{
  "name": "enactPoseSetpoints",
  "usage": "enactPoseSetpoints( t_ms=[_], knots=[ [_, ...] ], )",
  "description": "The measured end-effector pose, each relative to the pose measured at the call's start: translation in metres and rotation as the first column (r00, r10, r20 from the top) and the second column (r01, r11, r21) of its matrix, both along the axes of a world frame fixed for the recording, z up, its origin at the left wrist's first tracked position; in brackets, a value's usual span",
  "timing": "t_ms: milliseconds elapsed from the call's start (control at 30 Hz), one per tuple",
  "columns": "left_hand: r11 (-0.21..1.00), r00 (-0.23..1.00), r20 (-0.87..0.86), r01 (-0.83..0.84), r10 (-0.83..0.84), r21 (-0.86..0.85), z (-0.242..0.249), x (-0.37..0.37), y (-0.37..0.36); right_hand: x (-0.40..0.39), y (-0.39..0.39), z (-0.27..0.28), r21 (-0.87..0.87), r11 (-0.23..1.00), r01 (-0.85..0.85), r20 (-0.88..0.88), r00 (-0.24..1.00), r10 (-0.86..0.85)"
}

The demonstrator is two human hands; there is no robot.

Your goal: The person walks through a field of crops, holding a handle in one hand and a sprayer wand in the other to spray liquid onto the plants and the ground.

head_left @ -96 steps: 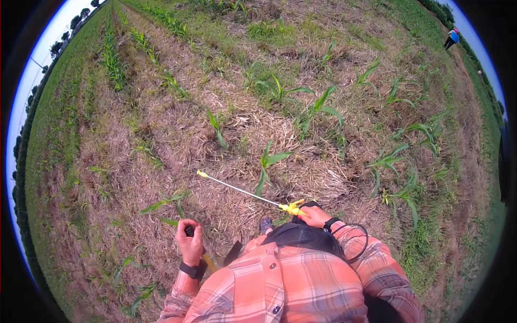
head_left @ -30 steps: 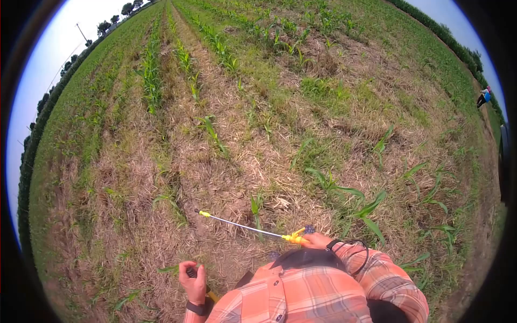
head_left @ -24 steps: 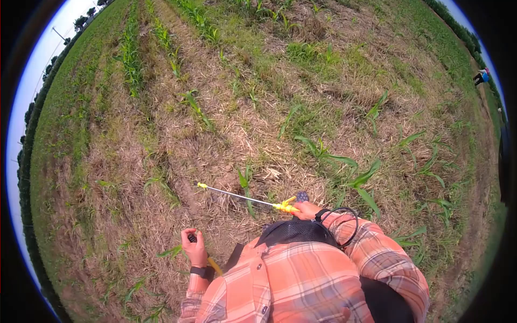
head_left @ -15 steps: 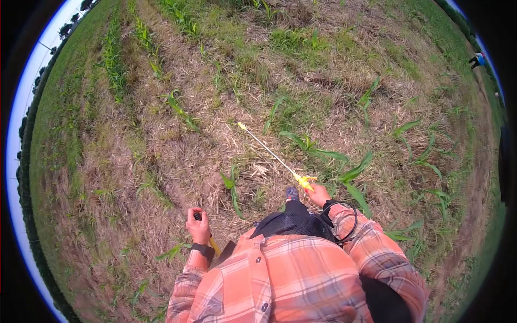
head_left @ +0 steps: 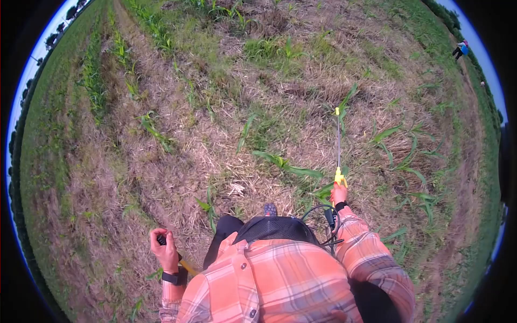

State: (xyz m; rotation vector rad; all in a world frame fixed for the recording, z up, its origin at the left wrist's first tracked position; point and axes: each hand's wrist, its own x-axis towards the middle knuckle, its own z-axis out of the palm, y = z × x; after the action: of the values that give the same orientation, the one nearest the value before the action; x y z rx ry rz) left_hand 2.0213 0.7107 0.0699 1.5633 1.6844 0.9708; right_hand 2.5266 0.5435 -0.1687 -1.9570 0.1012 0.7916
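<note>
My right hand [head_left: 339, 194] is wrapped around the yellow handle of a spray wand [head_left: 339, 142]. Its thin metal tube points straight ahead, ending in a yellow nozzle above the straw-covered soil. A black hose [head_left: 308, 210] loops near my right wrist. At lower left, my left hand [head_left: 166, 250] is closed around the black grip of a pump lever [head_left: 188, 268], whose yellow bar runs back beside my body. Young corn plants [head_left: 286, 166] grow ahead of me, close to the wand.
Dry straw and weeds cover the ground [head_left: 177, 199]. Rows of young corn [head_left: 94, 81] run along the left. A person [head_left: 461, 49] in blue stands far off at the right, beside a dirt track [head_left: 474, 124]. My shoe [head_left: 270, 209] shows below.
My right hand has swung the spray wand from pointing up-left to pointing straight ahead, farther right. My left hand, with the lever grip, has moved left and down. The view has shifted forward.
</note>
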Motion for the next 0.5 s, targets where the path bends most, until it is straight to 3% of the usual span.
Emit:
enactPoseSetpoints(
  t_ms=[33,100,233,267,300,367,400,433,500],
  knots=[
    [0.99,0.989,0.118,-0.071,0.086,-0.12,0.024,0.005,-0.004,0.004,0.003,0.002,-0.008,1.0,-0.002,0.007,1.0,0.002],
    [0.996,0.994,0.05,-0.092,0.093,-0.018,0.019,-0.011,0.0,0.008,0.013,0.001,-0.046,0.998,0.054,0.009,0.999,-0.053],
    [0.996,0.994,-0.08,-0.075,0.078,0.044,-0.038,-0.012,0.046,-0.001,0.045,-0.015,-0.096,0.995,-0.037,0.06,0.997,0.042],
    [0.996,0.995,-0.04,-0.091,0.091,-0.017,-0.051,-0.01,0.061,-0.009,0.058,-0.013,-0.03,0.997,-0.074,0.044,0.996,0.076],
    [0.998,0.995,-0.072,-0.061,0.063,0.031,-0.058,-0.004,0.078,-0.021,0.077,-0.008,-0.017,0.995,-0.093,0.047,0.994,0.094],
    [0.993,0.994,-0.1,-0.035,0.046,0.113,-0.083,-0.004,0.103,-0.043,0.107,0.0,-0.054,0.976,-0.211,0.048,0.976,0.213],
    [0.996,0.992,-0.094,-0.079,0.083,0.04,-0.08,-0.005,0.11,-0.052,0.121,-0.01,-0.142,0.951,-0.276,0.134,0.946,0.295],
    [0.993,0.99,-0.091,-0.111,0.108,-0.028,-0.075,-0.009,0.119,-0.062,0.136,-0.005,-0.12,0.925,-0.36,0.015,0.931,0.365],
    [0.989,0.986,-0.087,-0.146,0.144,-0.012,-0.076,-0.025,0.136,-0.083,0.173,-0.009,-0.188,0.827,-0.53,0.081,0.83,0.551]
  ],
)
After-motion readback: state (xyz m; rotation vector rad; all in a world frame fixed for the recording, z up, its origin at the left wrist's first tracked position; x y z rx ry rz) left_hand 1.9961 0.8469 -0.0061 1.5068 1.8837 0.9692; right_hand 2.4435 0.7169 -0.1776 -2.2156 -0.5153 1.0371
